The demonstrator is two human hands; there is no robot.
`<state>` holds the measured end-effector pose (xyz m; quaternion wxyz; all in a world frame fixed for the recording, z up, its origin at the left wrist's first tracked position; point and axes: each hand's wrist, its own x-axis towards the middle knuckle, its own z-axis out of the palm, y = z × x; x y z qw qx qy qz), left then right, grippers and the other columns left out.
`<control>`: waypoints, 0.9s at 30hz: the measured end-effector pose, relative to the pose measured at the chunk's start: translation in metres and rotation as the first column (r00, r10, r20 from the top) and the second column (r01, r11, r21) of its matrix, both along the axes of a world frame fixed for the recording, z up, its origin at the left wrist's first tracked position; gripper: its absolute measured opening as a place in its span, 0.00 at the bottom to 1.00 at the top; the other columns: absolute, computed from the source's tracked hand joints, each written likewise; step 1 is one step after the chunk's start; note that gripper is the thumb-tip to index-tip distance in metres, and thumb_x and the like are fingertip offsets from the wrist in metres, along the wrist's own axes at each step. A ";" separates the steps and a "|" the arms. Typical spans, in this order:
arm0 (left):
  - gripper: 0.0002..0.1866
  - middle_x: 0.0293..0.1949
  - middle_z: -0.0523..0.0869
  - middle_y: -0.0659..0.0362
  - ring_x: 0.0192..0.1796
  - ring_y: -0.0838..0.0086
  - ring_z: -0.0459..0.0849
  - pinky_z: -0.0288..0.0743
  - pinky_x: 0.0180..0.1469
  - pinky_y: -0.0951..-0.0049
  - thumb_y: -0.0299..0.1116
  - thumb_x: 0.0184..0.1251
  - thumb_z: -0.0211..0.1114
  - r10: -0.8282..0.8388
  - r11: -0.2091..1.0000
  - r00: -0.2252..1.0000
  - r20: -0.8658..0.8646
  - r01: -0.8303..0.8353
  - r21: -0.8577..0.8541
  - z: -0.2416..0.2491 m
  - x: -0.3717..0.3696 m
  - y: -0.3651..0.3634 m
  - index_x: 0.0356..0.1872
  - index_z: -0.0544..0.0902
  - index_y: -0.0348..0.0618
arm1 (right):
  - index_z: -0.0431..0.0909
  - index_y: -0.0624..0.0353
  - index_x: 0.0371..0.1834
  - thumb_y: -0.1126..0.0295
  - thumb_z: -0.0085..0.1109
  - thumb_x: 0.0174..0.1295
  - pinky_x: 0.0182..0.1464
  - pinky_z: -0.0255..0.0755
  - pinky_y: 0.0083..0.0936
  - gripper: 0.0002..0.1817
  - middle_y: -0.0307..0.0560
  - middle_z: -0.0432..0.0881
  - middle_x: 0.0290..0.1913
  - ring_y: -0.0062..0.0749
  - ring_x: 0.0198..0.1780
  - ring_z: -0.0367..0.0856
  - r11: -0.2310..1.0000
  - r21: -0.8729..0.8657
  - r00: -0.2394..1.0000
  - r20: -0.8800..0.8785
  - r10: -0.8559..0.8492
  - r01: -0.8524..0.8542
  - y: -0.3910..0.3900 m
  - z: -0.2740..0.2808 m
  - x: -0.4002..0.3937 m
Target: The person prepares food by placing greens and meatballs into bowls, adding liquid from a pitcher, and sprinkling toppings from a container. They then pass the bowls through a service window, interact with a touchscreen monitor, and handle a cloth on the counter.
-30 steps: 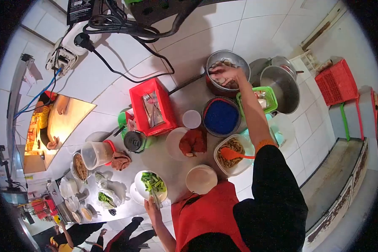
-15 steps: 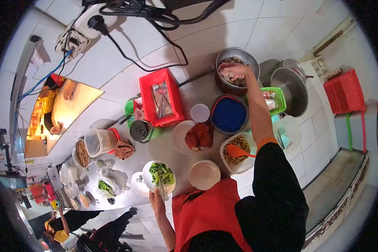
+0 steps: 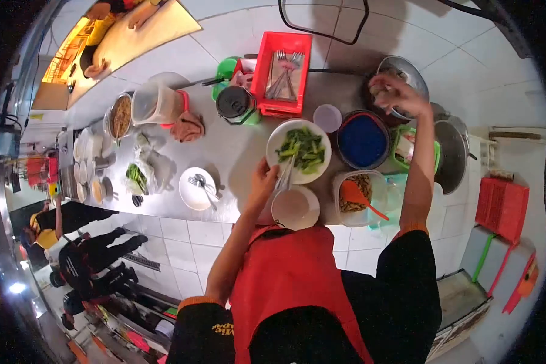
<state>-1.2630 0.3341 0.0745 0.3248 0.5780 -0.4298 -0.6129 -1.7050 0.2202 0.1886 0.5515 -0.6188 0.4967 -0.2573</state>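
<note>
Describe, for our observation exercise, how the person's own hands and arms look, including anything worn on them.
The left hand and right hand are bare, without gloves. The left sleeve and right sleeve are black, each ending in an orange band. Small orange lettering shows near the left sleeve.

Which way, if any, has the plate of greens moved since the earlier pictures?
Yes: judged against the red tray, the plate of greens has moved forward, closer to that tray and away from the white cutlery plate.
</note>
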 end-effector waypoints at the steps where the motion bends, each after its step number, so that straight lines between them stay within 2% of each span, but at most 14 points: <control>1: 0.11 0.32 0.80 0.63 0.33 0.79 0.76 0.71 0.36 0.76 0.31 0.65 0.60 -0.020 1.000 1.000 0.005 0.020 -0.020 0.000 -0.012 -0.004 0.46 0.78 0.37 | 0.71 0.54 0.57 0.71 0.66 0.57 0.30 0.79 0.22 0.24 0.41 0.76 0.53 0.23 0.36 0.81 0.994 -0.077 0.995 0.051 0.083 -0.079 0.005 0.002 0.019; 3: 0.10 0.30 0.80 0.63 0.30 0.80 0.76 0.70 0.34 0.78 0.29 0.64 0.60 -0.049 0.998 0.999 -0.004 0.048 -0.038 -0.001 -0.030 -0.011 0.44 0.79 0.38 | 0.72 0.56 0.57 0.68 0.69 0.56 0.34 0.81 0.23 0.25 0.43 0.75 0.55 0.23 0.42 0.80 0.984 0.025 0.967 -0.181 0.178 -0.177 0.016 0.030 0.067; 5: 0.09 0.29 0.81 0.62 0.31 0.79 0.77 0.71 0.34 0.77 0.29 0.64 0.60 -0.084 0.996 0.996 0.028 0.085 -0.010 -0.003 -0.043 -0.016 0.43 0.78 0.38 | 0.73 0.57 0.57 0.67 0.71 0.53 0.39 0.81 0.21 0.28 0.43 0.76 0.56 0.25 0.46 0.78 0.900 -0.229 0.928 -0.060 0.368 -0.372 0.016 0.000 0.096; 8: 0.08 0.30 0.82 0.62 0.30 0.80 0.77 0.71 0.34 0.77 0.29 0.63 0.60 -0.081 0.996 0.992 -0.100 0.076 -0.052 -0.007 -0.051 -0.018 0.42 0.78 0.38 | 0.73 0.55 0.59 0.68 0.71 0.53 0.41 0.80 0.21 0.28 0.41 0.79 0.53 0.25 0.51 0.77 0.843 -0.373 0.920 -0.218 0.326 -0.387 0.028 0.001 0.124; 10: 0.08 0.30 0.82 0.62 0.30 0.80 0.77 0.71 0.32 0.77 0.29 0.64 0.60 -0.058 0.998 0.993 -0.104 0.053 -0.043 -0.008 -0.046 -0.016 0.41 0.78 0.38 | 0.74 0.54 0.60 0.69 0.70 0.54 0.41 0.79 0.22 0.28 0.40 0.81 0.50 0.25 0.50 0.78 0.861 -0.376 0.930 -0.269 0.252 -0.342 0.030 0.005 0.124; 12: 0.08 0.31 0.82 0.62 0.29 0.80 0.77 0.71 0.31 0.77 0.29 0.64 0.60 -0.027 0.999 0.995 -0.097 0.024 -0.032 -0.006 -0.034 -0.011 0.41 0.78 0.38 | 0.77 0.55 0.55 0.64 0.68 0.56 0.50 0.77 0.27 0.23 0.48 0.83 0.49 0.29 0.50 0.80 0.959 -0.202 0.965 -0.212 0.155 -0.199 0.034 0.024 0.117; 13: 0.09 0.32 0.83 0.61 0.29 0.80 0.78 0.72 0.29 0.77 0.29 0.65 0.60 -0.033 0.999 0.998 -0.052 0.032 -0.030 -0.003 -0.026 -0.008 0.43 0.78 0.38 | 0.77 0.55 0.55 0.64 0.68 0.56 0.50 0.77 0.27 0.23 0.48 0.83 0.49 0.29 0.50 0.80 0.955 -0.206 0.964 -0.204 0.169 -0.211 0.038 0.027 0.113; 15: 0.10 0.33 0.83 0.60 0.30 0.80 0.78 0.72 0.28 0.78 0.30 0.66 0.60 -0.019 0.999 1.000 0.005 0.020 -0.029 0.001 -0.010 -0.004 0.44 0.78 0.38 | 0.78 0.58 0.53 0.69 0.65 0.59 0.49 0.77 0.27 0.18 0.47 0.84 0.45 0.27 0.47 0.81 0.991 -0.135 0.997 -0.072 -0.026 0.016 0.049 0.030 0.100; 17: 0.12 0.38 0.83 0.58 0.31 0.78 0.79 0.75 0.28 0.78 0.31 0.67 0.60 0.040 0.999 0.999 -0.033 -0.040 0.026 -0.001 0.007 0.004 0.49 0.77 0.38 | 0.77 0.59 0.53 0.72 0.63 0.61 0.51 0.76 0.25 0.16 0.44 0.83 0.46 0.24 0.48 0.80 0.975 -0.188 0.987 -0.087 -0.136 0.118 0.064 0.036 0.099; 18: 0.12 0.38 0.83 0.58 0.31 0.78 0.79 0.75 0.28 0.78 0.31 0.67 0.60 0.067 0.997 0.998 -0.022 -0.067 0.029 -0.006 0.019 0.010 0.49 0.77 0.38 | 0.77 0.59 0.53 0.72 0.63 0.61 0.51 0.76 0.25 0.16 0.44 0.83 0.46 0.24 0.48 0.80 0.979 -0.183 0.991 -0.077 -0.109 0.094 0.072 0.030 0.098; 20: 0.14 0.41 0.82 0.56 0.33 0.77 0.80 0.78 0.30 0.77 0.31 0.67 0.60 0.067 0.998 0.994 -0.083 -0.066 0.017 -0.013 0.044 0.021 0.52 0.76 0.39 | 0.76 0.59 0.54 0.72 0.64 0.60 0.54 0.73 0.24 0.18 0.43 0.83 0.45 0.24 0.49 0.79 0.965 -0.174 0.978 0.096 -0.184 0.198 0.085 0.015 0.103; 24: 0.14 0.42 0.82 0.57 0.35 0.78 0.80 0.78 0.31 0.77 0.31 0.68 0.60 0.155 0.986 0.987 -0.041 -0.152 0.065 -0.014 0.097 0.045 0.52 0.76 0.39 | 0.76 0.58 0.55 0.73 0.64 0.59 0.55 0.72 0.24 0.20 0.41 0.82 0.44 0.24 0.47 0.79 0.992 -0.028 0.988 0.107 -0.115 0.119 0.103 0.009 0.145; 26: 0.18 0.44 0.83 0.55 0.40 0.75 0.82 0.80 0.38 0.77 0.33 0.68 0.61 0.237 0.965 0.970 -0.057 -0.229 0.125 -0.021 0.128 0.059 0.56 0.75 0.36 | 0.76 0.58 0.55 0.75 0.64 0.58 0.53 0.72 0.23 0.20 0.40 0.81 0.42 0.24 0.45 0.79 0.990 0.117 0.992 0.108 0.061 -0.074 0.103 0.015 0.177; 27: 0.19 0.44 0.82 0.53 0.40 0.72 0.83 0.81 0.41 0.75 0.33 0.68 0.60 0.262 0.945 0.965 0.000 -0.257 0.203 -0.011 0.143 0.063 0.57 0.73 0.34 | 0.76 0.57 0.55 0.74 0.65 0.57 0.51 0.72 0.21 0.21 0.40 0.81 0.41 0.22 0.44 0.78 0.984 0.162 0.984 0.173 0.048 -0.076 0.106 0.018 0.199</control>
